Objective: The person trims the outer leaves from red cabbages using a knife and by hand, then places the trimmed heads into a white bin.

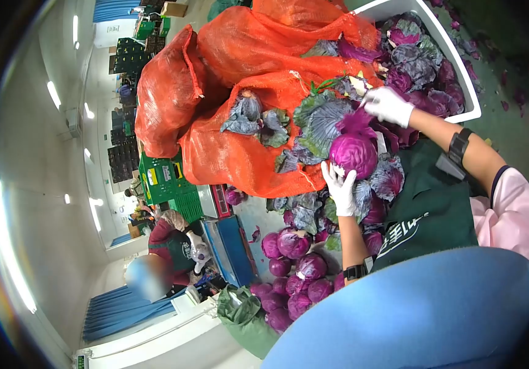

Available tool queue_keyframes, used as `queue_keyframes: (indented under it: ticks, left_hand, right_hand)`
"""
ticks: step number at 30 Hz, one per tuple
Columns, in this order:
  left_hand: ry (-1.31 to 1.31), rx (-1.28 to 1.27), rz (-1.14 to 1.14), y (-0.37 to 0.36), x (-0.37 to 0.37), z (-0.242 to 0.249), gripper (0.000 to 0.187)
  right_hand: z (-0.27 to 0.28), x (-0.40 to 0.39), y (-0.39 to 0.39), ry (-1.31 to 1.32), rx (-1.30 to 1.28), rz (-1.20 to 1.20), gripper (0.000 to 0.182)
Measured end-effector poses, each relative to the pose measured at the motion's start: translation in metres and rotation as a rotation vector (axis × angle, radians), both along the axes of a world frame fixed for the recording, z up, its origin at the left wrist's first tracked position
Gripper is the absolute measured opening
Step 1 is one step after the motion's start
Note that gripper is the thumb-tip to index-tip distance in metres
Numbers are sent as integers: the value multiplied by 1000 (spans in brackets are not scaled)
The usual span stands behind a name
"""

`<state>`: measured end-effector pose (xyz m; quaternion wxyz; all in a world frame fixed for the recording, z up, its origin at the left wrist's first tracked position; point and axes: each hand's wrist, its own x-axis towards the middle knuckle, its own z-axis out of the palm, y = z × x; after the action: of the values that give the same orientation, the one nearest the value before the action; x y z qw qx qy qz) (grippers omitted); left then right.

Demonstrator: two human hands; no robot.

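A red cabbage (353,155), bright purple, is in front of me. My left hand (341,189), in a white glove, supports it from below in the picture, its fingers and thumb against the base. My right hand (390,106), also gloved, pinches a purple outer leaf (355,122) that stands away from the head. Beside the cabbage lies a large grey-green cabbage leaf (324,123) on an orange mesh sack (227,163). Loose outer leaves (388,178) lie against my dark green apron (427,197).
A white tub (474,101) full of discarded leaves stands at upper right. Several filled orange sacks (166,98) lie at upper left. Peeled cabbages (294,243) are piled below, near a green bag (240,307). Another person (175,249) works by a blue machine (230,246). Leaf scraps litter the floor.
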<state>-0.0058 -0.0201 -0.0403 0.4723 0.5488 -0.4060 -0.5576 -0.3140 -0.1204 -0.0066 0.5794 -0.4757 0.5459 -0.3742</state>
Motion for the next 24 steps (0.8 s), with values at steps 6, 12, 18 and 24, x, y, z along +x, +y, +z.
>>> queue_keyframes:
  ticks: [6, 12, 18, 24]
  left_hand:
    - [566, 5, 57, -15, -5, 7, 77]
    - [380, 271, 234, -32, -4, 7, 93]
    - [1148, 269, 137, -8, 18, 22, 91]
    - [1621, 186, 60, 8, 24, 56, 84]
  right_hand:
    - [-21, -22, 14, 730, -360, -80, 68]
    - [-32, 65, 36, -150, -13, 118, 68]
    - [-53, 41, 37, -194, 241, -19, 58]
    - [-75, 28, 42, -93, 69, 28, 54]
